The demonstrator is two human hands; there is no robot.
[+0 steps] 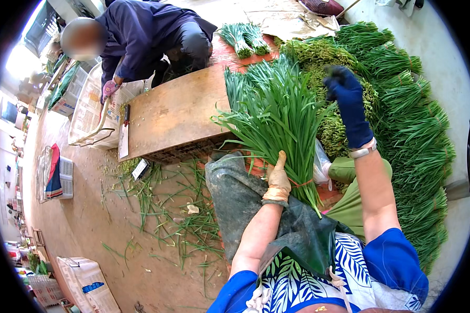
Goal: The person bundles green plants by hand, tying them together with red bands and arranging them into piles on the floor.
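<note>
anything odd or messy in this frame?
Yes: loose green stalks lie scattered across the floor below the wooden board, unlike the tied bundles stacked at right. The bundle in the left hand looks intact.

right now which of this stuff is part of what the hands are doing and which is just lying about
In hand:
- bunch of green chives, gripped near its tied end by the left hand
- pile of bundled greens, with the right hand raised over it
- wooden board under the leaf tips

Lying about:
- loose stems on the floor
- white crate
- newspapers beside another person
</note>
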